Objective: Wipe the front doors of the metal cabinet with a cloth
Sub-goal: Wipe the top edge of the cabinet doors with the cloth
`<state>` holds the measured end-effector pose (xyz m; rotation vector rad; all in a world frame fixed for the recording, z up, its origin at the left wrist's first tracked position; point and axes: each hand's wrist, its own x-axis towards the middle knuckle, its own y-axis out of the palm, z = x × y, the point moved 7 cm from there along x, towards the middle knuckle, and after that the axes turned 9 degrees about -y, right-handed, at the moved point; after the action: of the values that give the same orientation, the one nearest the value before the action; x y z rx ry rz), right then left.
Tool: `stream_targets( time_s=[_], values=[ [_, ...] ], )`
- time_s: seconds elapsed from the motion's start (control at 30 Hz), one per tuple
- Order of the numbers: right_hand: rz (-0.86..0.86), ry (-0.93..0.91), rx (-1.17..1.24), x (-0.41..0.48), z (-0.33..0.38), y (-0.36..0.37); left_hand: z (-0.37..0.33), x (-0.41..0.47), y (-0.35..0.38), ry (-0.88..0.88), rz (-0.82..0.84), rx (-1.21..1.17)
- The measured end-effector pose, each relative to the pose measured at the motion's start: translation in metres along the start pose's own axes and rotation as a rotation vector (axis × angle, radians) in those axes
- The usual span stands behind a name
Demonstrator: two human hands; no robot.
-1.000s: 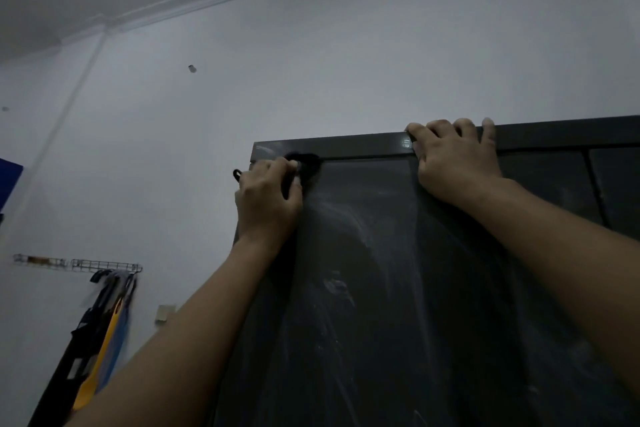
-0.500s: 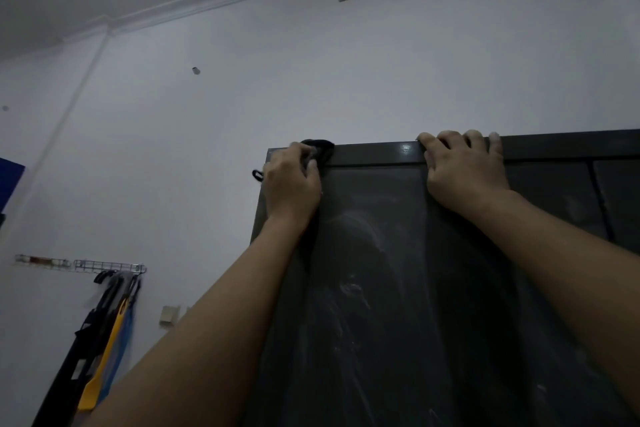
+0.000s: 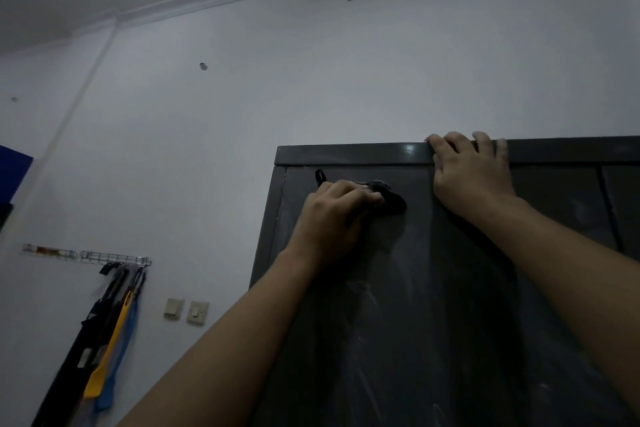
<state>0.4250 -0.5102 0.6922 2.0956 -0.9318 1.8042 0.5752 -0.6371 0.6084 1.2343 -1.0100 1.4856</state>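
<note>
The dark cloth (image 3: 389, 199) is lying against the upper left of the cabinet door (image 3: 415, 288), just under the top edge. The left hand (image 3: 332, 218) is clutching it there, while the right hand (image 3: 472, 177) is hooking its fingers over the cabinet top. Hangers (image 3: 110, 322) are hanging from a wall rack (image 3: 114, 257) well to the left.

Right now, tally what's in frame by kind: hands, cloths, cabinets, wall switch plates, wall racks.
hands: 2 (left hand, right hand)
cloth: 1
cabinet: 1
switch plates: 2 (left plate, right plate)
wire rack: 1
Total: 7
</note>
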Motion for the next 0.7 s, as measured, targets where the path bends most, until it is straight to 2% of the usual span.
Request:
stream_targets(
  time_s=[0.07,0.2,0.27,0.43,0.7],
  values=[
    [0.03,0.001,-0.011,-0.002,0.003,0.001,0.018,0.003,-0.01,-0.058,0.0,0.037],
    [0.083,-0.033,-0.041,-0.006,0.009,0.004,0.081,0.007,-0.038,-0.427,-0.141,0.071],
    [0.101,-0.044,-0.058,-0.007,0.011,0.005,0.097,0.001,-0.04,-0.499,-0.165,0.092],
    [0.112,-0.059,-0.078,-0.008,0.016,0.006,0.096,-0.033,-0.042,-0.502,-0.199,0.082],
    [0.091,-0.056,-0.068,-0.01,0.025,0.009,0.08,-0.093,-0.043,-0.331,-0.092,0.062]
  ],
)
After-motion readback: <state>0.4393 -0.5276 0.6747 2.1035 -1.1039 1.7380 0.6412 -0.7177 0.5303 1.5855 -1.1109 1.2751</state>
